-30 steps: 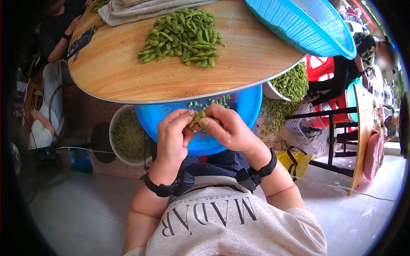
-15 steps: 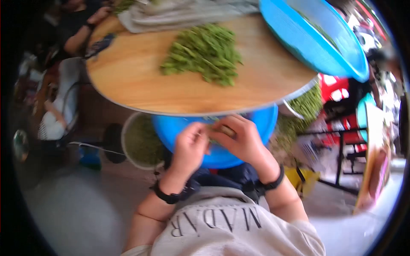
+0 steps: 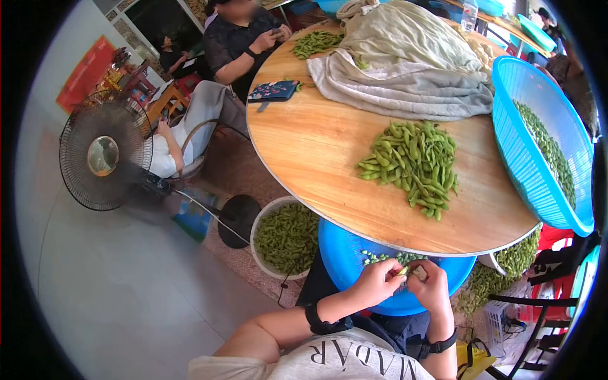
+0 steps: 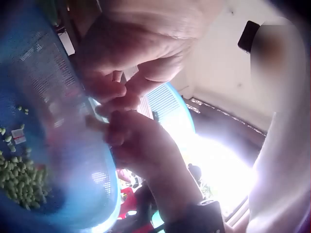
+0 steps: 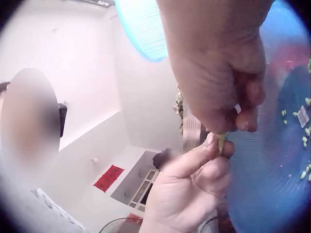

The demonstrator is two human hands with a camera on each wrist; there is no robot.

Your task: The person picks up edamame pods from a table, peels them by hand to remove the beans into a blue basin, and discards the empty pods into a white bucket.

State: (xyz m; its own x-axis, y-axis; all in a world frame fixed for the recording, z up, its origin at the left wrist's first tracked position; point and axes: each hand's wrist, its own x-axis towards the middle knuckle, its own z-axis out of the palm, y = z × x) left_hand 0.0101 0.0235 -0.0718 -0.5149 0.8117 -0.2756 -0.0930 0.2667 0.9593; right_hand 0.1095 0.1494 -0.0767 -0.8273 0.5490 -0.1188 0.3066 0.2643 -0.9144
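Note:
Both hands meet over a blue plastic basket (image 3: 337,269). My left hand (image 3: 373,285) pinches a green soybean pod (image 3: 403,271) between thumb and fingers; the right wrist view shows the same pod (image 5: 222,141) at the fingertips. My right hand (image 3: 434,288) is curled close beside it, a pale green-brown pod (image 3: 419,273) showing among its fingers. Loose shelled beans (image 4: 22,182) lie in the basket below. Above the hands, a heap of whole pods (image 3: 415,164) sits on the round wooden table (image 3: 316,164).
A light-blue basket (image 3: 510,158) with shelled beans tilts at the table's right. Grey cloth (image 3: 405,88) and a dark patterned pouch (image 3: 273,91) lie on top. A white bucket (image 3: 254,237) of pods, a standing fan (image 3: 104,155) and seated people (image 3: 237,47) are left.
The head view has swung left, bringing the fan and seated people into sight. The hands have stayed together over the basket, and the fingers around the pods have shifted.

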